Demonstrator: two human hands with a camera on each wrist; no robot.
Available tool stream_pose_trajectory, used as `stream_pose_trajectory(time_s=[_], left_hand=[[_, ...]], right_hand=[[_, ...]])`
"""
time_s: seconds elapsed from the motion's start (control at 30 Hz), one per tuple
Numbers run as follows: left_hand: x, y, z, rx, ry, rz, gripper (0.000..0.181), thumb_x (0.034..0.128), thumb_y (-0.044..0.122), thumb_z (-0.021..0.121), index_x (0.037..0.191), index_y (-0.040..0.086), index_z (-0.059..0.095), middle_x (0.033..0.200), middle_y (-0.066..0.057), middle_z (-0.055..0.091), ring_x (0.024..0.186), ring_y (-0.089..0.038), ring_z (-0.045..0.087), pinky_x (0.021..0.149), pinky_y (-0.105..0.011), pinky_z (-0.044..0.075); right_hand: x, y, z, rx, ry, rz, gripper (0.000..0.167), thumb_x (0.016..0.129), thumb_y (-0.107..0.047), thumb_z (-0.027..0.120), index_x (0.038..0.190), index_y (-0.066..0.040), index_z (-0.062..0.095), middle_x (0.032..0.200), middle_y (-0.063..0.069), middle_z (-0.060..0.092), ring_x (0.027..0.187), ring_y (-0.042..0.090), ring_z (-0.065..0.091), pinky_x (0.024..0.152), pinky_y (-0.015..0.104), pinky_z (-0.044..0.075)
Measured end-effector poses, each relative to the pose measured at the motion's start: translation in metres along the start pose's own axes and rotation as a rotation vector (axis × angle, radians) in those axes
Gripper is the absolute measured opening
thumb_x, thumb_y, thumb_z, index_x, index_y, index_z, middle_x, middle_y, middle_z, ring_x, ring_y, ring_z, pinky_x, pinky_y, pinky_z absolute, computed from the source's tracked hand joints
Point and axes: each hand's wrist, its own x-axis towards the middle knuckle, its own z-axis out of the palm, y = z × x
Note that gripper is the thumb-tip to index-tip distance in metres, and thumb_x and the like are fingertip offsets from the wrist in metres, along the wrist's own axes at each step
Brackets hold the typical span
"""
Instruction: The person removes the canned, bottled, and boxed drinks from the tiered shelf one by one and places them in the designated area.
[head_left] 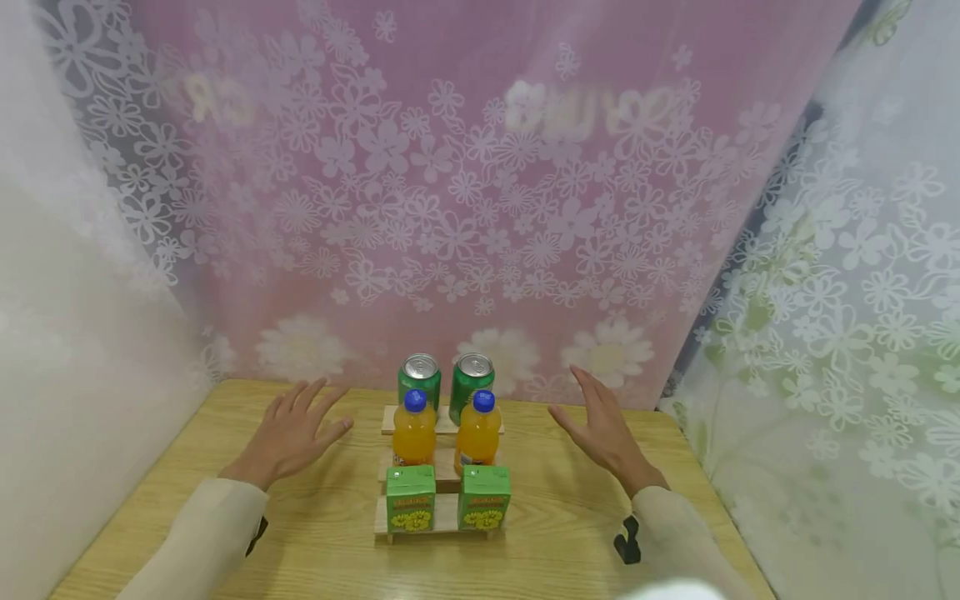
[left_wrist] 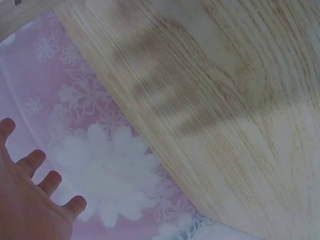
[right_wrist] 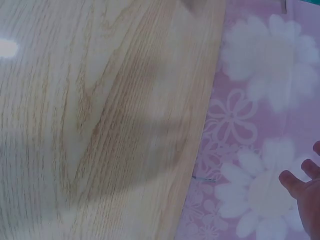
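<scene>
A small stepped wooden rack (head_left: 447, 512) stands at the middle of the table in the head view. Two green cans, left (head_left: 419, 386) and right (head_left: 472, 388), occupy its back step. On the middle step are two orange drink bottles with blue caps, left (head_left: 414, 435) and right (head_left: 478, 433). The front step bears two green drink cartons, left (head_left: 410, 500) and right (head_left: 484, 498). My left hand (head_left: 294, 433) is left of the rack, fingers spread, holding nothing. To the rack's right, my right hand (head_left: 602, 433) is likewise extended and holds nothing.
The wooden table (head_left: 555, 533) reaches back to a pink flowered curtain (head_left: 465, 208). A white wall (head_left: 82, 358) borders the left side, and a pale flowered curtain (head_left: 847, 375) hangs on the right. Dark bands show at both cuffs.
</scene>
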Motion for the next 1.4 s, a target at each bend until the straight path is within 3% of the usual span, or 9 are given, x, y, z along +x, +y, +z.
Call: stream_pose_trajectory(time_s=[0.27, 0.57, 0.8, 1.07, 1.4], left_hand=[[-0.007, 0.003, 0.004, -0.013, 0.019, 0.056, 0.069, 0.1115, 0.057, 0.055, 0.167, 0.018, 0.045, 0.173, -0.025, 0.036, 0.156, -0.056, 0.034, 0.124, -0.082, 0.025], [-0.016, 0.008, 0.011, -0.033, 0.024, 0.113, 0.066, 0.1118, 0.055, 0.057, 0.168, 0.022, 0.044, 0.171, -0.023, 0.041, 0.152, -0.055, 0.042, 0.124, -0.079, 0.03], [-0.02, 0.013, 0.019, -0.048, 0.028, 0.15, 0.066, 0.1116, 0.055, 0.058, 0.167, 0.022, 0.045, 0.169, -0.02, 0.045, 0.151, -0.052, 0.046, 0.121, -0.078, 0.037], [-0.024, 0.019, 0.025, -0.101, -0.011, 0.172, 0.064, 0.1093, 0.059, 0.06, 0.163, 0.026, 0.051, 0.169, -0.013, 0.047, 0.153, -0.047, 0.047, 0.12, -0.076, 0.041], [-0.026, 0.032, 0.029, -0.167, -0.114, 0.185, 0.058, 0.1086, 0.055, 0.064, 0.155, 0.02, 0.061, 0.164, -0.011, 0.053, 0.15, -0.04, 0.052, 0.119, -0.068, 0.049]], right_hand=[[0.005, -0.011, 0.001, 0.025, 0.013, -0.034, 0.086, 0.107, -0.053, 0.066, 0.176, -0.022, 0.022, 0.177, 0.019, 0.031, 0.161, 0.05, 0.031, 0.125, 0.082, 0.026], [0.017, -0.039, -0.001, 0.086, 0.012, -0.069, 0.088, 0.106, -0.049, 0.07, 0.176, -0.022, 0.024, 0.177, 0.015, 0.035, 0.16, 0.045, 0.036, 0.127, 0.077, 0.032], [0.028, -0.06, -0.002, 0.185, -0.004, -0.115, 0.087, 0.105, -0.049, 0.071, 0.175, -0.024, 0.026, 0.176, 0.012, 0.037, 0.16, 0.039, 0.04, 0.124, 0.066, 0.045], [0.042, -0.081, 0.003, 0.341, -0.051, -0.106, 0.084, 0.105, -0.044, 0.073, 0.173, -0.027, 0.029, 0.176, 0.011, 0.037, 0.16, 0.039, 0.038, 0.126, 0.066, 0.042], [0.054, -0.094, 0.009, 0.436, -0.202, -0.106, 0.081, 0.103, -0.044, 0.076, 0.171, -0.03, 0.033, 0.176, 0.006, 0.038, 0.161, 0.039, 0.039, 0.124, 0.066, 0.044]])
